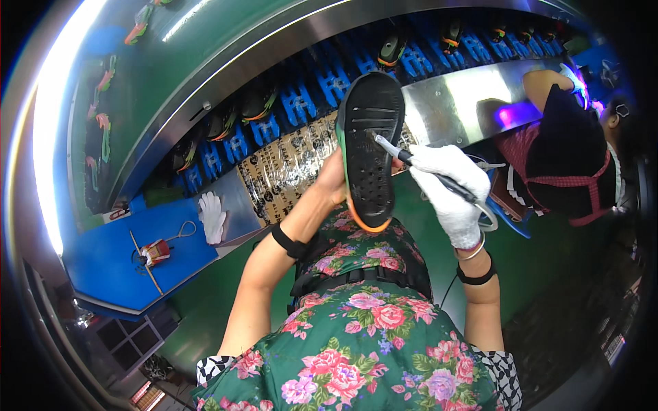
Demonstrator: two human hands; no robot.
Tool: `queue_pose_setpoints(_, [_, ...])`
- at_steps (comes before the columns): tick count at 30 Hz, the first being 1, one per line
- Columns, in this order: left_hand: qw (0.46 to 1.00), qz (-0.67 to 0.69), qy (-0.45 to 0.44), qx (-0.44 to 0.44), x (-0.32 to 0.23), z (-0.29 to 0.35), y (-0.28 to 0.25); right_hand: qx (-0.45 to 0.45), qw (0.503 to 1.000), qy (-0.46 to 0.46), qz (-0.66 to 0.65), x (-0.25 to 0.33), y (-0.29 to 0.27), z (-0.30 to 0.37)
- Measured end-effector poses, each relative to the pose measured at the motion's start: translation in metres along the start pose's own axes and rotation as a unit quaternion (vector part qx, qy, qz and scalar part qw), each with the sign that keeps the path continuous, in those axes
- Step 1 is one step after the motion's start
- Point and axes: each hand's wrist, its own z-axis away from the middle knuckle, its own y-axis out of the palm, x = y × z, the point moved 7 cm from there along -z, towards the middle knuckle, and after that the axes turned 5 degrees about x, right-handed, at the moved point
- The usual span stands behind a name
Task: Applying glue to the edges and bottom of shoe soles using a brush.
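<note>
Upright in front of me is a black shoe sole (370,147) with a green side edge and an orange rim at its lower end. Slots cross its upper part, and small holes dot the lower part. My bare left hand (333,179) grips it by the left edge, its fingers partly hidden behind the sole. In a white glove, my right hand (452,188) is closed round a dark-handled brush (395,149). The brush's pale tip meets or hovers just over the middle of the sole; I cannot tell which. A thin tube loops near the right wrist.
Beyond the sole runs a conveyor with blue racks (298,103) holding shoe parts. A metal ledge (452,103) borders it, partly wrapped in printed covering (288,168). At left, a blue table (113,257) bears a white glove (212,218) and a small red can (156,252). A co-worker (565,147) is at right.
</note>
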Motion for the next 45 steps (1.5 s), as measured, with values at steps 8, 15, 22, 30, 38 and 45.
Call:
queue_pose_setpoints(8, [0.940, -0.193, -0.021, -0.280, 0.008, 0.041, -0.028, 0.097, 0.969, -0.169, 0.153, 0.029, 0.020, -0.001])
queue_pose_setpoints(15, [0.983, 0.149, 0.106, -0.032, -0.004, 0.036, 0.010, -0.010, 0.972, -0.177, 0.156, 0.047, 0.011, 0.008])
queue_pose_setpoints(22, [0.989, 0.090, 0.068, -0.094, 0.021, 0.025, 0.012, 0.021, 0.956, -0.195, 0.217, 0.066, 0.012, 0.010])
queue_pose_setpoints(30, [0.985, 0.156, 0.044, -0.065, 0.039, 0.020, 0.018, -0.014, 0.963, -0.153, 0.222, 0.063, 0.022, 0.003])
queue_pose_setpoints(38, [0.992, 0.079, 0.062, -0.081, 0.036, 0.021, 0.001, -0.051, 0.982, -0.133, 0.120, 0.053, 0.021, 0.009])
queue_pose_setpoints(45, [0.989, -0.064, 0.056, -0.121, 0.026, 0.008, 0.007, 0.031, 0.974, -0.185, 0.125, 0.047, 0.035, 0.016])
